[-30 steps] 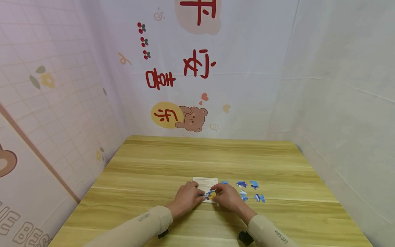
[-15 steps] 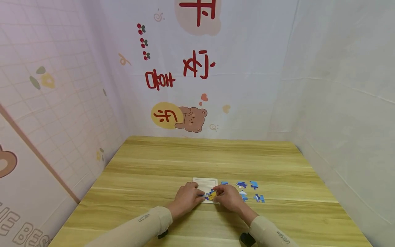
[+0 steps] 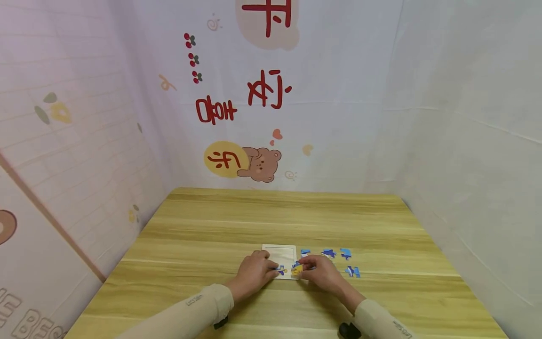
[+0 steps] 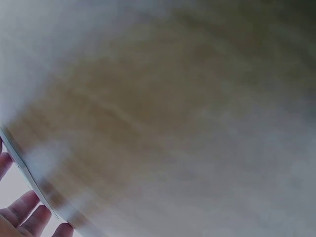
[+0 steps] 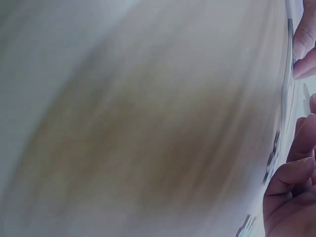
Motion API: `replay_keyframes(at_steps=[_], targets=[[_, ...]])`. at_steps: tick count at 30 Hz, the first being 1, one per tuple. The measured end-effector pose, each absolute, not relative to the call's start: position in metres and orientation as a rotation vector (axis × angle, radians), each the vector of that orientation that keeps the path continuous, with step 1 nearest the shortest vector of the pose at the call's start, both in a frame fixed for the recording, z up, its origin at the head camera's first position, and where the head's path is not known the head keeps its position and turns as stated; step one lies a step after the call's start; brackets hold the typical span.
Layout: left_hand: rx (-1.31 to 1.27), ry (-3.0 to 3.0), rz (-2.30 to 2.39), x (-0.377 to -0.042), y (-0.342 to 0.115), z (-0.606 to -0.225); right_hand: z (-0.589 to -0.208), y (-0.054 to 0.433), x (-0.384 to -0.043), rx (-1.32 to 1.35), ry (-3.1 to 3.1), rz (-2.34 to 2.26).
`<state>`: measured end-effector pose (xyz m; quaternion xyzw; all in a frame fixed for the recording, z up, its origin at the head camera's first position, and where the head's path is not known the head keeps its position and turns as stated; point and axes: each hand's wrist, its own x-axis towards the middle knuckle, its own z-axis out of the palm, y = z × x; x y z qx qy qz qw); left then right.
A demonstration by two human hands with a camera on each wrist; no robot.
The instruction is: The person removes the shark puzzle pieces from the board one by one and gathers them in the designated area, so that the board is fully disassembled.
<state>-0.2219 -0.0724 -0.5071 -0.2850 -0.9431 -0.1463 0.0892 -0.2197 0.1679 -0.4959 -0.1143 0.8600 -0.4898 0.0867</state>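
Observation:
A small white puzzle tray (image 3: 278, 248) lies on the table, with a blue-and-yellow puzzle piece (image 3: 282, 270) in its near part. My left hand (image 3: 254, 272) rests over the tray's left side, its fingertips at that piece. In the left wrist view, several left fingertips (image 4: 37, 217) show along the tray's edge. My right hand (image 3: 323, 273) pinches a yellow-and-blue jigsaw piece (image 3: 297, 270) at the tray's near right corner. The right wrist view shows curled right fingers (image 5: 291, 182); the held piece is hidden there.
Loose blue-and-white puzzle pieces lie right of the tray: one beside its corner (image 3: 305, 253), two farther along the back (image 3: 328, 253) (image 3: 345, 254), and one nearer (image 3: 352, 271). Printed cloth walls (image 3: 338, 117) enclose the wooden table (image 3: 203, 226).
My right hand has moved slightly right with the yellow-and-blue jigsaw piece, opening a gap from the piece under my left fingertips. The left hand stays on the tray.

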Motion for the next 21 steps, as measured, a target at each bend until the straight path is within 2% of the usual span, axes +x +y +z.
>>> replay_keyframes(at_steps=[21], targets=[[-0.861,-2.800,-0.473,-0.220,-0.074,-0.507,-0.500,0.205,-0.211,-0.317,2.512,-1.527]])
